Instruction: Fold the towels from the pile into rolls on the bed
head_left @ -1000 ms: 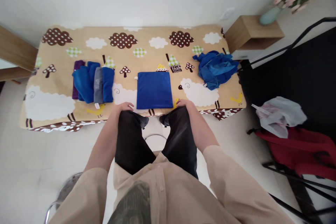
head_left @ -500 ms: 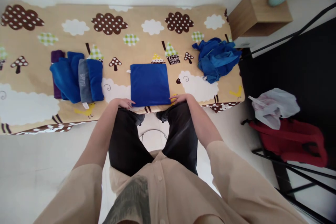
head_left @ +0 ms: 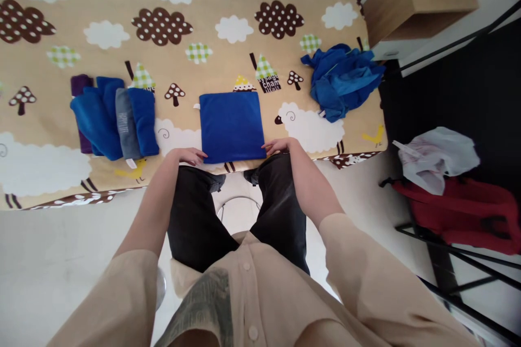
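A blue cloth, folded into a near square, lies flat on the patterned bedspread in front of me, with a small white tag at its left side. My left hand rests at its near left corner, fingers loosely stretched and fingertips touching the edge. At the near right corner is my right hand, its fingers apart and their tips against the cloth's edge. No cloth appears lifted by either hand. What lies under the fingertips is too small to make out.
Left of the cloth lies a row of rolled or folded cloths in blue, a grey one and a purple one. A crumpled blue pile sits right. Beyond are a wooden box shelf, a plastic bag and a red bag.
The view has shifted slightly, moving the shelf and pile up and right in the picture. Both hands stay at the near corners of the cloth, which lies flat as before.
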